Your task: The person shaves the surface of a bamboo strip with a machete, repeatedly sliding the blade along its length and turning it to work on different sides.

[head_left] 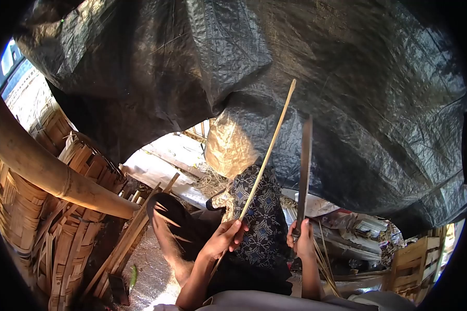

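My left hand (224, 238) is closed around a long, thin bamboo strip (267, 155), which slants up and to the right. The strip's lower end passes below the hand along my forearm. In my right hand (302, 240) a long-bladed machete (304, 171) stands nearly upright, gripped low with the thumb along it. Strip and blade are apart, with the blade to the right. Beneath both hands a dark patterned cloth (257, 223) with blue and white motifs covers my lap. The machete's handle is mostly hidden by my fingers.
A dark tarpaulin (347, 103) hangs across the front and overhead. At left, a thick bamboo pole (52, 168) crosses before woven bamboo baskets (21, 197). Split bamboo slats (127, 241) lean beside my leg. Thin strips (324, 259) lie at right, near a wooden crate (412, 264).
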`<state>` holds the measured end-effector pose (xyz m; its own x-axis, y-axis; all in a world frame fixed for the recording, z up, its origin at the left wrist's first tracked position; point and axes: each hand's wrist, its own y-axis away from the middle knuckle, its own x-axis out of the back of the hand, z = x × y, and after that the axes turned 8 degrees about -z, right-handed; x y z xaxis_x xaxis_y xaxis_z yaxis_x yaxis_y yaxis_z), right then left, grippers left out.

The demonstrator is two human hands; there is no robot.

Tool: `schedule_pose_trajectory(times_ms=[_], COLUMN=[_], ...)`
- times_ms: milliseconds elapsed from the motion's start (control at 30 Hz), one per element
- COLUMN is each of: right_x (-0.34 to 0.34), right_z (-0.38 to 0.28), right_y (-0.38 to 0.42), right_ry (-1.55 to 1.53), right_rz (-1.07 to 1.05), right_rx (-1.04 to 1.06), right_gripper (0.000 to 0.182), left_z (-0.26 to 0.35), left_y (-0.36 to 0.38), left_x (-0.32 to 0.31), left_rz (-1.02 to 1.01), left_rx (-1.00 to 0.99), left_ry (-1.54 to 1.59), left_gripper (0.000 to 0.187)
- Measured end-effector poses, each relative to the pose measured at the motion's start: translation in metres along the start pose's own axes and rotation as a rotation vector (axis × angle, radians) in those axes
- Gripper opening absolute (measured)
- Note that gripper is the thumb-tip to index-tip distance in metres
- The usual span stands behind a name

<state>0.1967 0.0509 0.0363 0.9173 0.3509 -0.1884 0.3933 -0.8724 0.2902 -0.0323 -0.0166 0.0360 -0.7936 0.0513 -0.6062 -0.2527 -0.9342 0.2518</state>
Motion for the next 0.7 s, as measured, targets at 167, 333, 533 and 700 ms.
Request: schedule_pose_trajectory(times_ms=[167,333,533,700], right_x=[-0.017,-0.049,-0.050,-0.032], right_z=[0.005,-0.015,-0.028,-0.038], right_y=[-0.015,-0.008,-0.009,-0.029], right_ry=[0.528,1.174,1.397,1.602], right_rz=[-0.135,0.049,-0.182,-0.327], right_rx=[0.103,0.319,0.254,0.301], right_gripper=[0.047,0.039,0.060,0.073], left_z=[-0.015,-0.024,-0.041,-0.057], left_y=[-0.012,-0.010,-0.005,-0.013], left_x=[0.000,-0.011,-0.017,-0.006], left_rz=[0.103,0.115,0.252,0.233], left_rx=[0.027,0.058,-0.034,-0.219], left_ry=[-0.179,-0.245,-0.247,-0.492], left_gripper=[0.043,0.050,0.032,0.037])
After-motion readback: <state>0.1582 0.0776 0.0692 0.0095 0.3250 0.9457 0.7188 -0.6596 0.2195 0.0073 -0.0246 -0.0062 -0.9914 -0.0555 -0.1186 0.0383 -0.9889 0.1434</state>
